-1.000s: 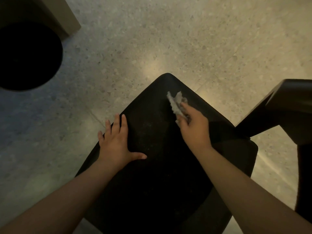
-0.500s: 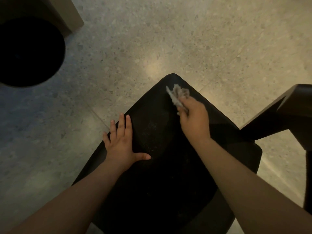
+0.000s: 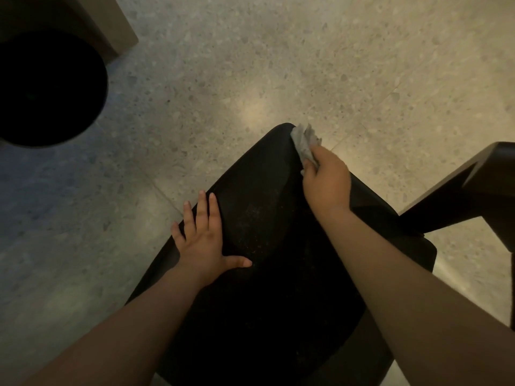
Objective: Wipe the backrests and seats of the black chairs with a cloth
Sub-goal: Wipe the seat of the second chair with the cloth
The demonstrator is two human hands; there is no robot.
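Observation:
A black chair seat [image 3: 267, 218] fills the lower middle of the view, its far corner pointing away from me. My left hand [image 3: 202, 240] lies flat on the seat's left edge, fingers straight and spread. My right hand [image 3: 326, 182] grips a crumpled grey cloth [image 3: 305, 142] and holds it against the seat's far right edge, close to the far corner. Fine specks show on the seat between my hands.
A second black chair [image 3: 479, 190] stands at the right, touching the first. A round black bin [image 3: 47, 90] sits on the speckled floor [image 3: 250, 65] at upper left, next to a beige block [image 3: 111, 26].
My right hand has slid the cloth away from me along the seat, from mid-seat to the far corner. My left hand has stayed flat on the left edge.

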